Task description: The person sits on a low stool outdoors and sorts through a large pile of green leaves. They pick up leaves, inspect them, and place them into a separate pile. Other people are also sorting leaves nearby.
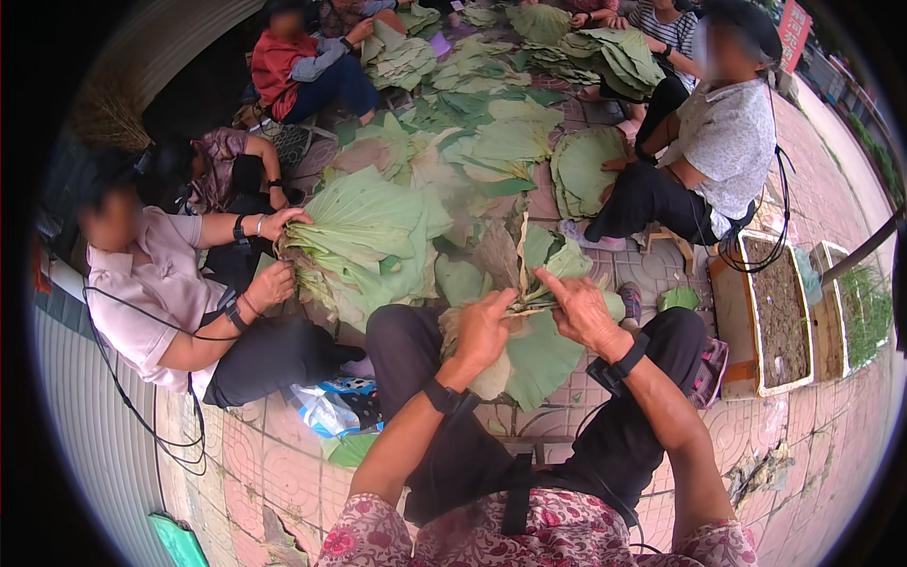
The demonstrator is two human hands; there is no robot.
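Observation:
Between my knees is a bundle of large leaves point(543, 364), some green and some dried brown. Their pale stems point(525, 269) come together between my two hands. My left hand point(485, 326) is closed round the left side of the gathered stems, thumb and index finger toward the middle. On the other side my right hand point(588, 312) has its index finger stretched toward the stems, with the other fingers curled at them. A brown, wilted leaf point(499, 250) stands up just beyond my hands. What lies under my palms is hidden.
A person at left holds a big fan of green leaves point(364, 222). Flat leaves point(501, 132) cover the paving ahead, with other people seated around them. Soil-filled planter boxes point(779, 312) stand at right. A blue and white bag point(326, 408) lies by my left leg.

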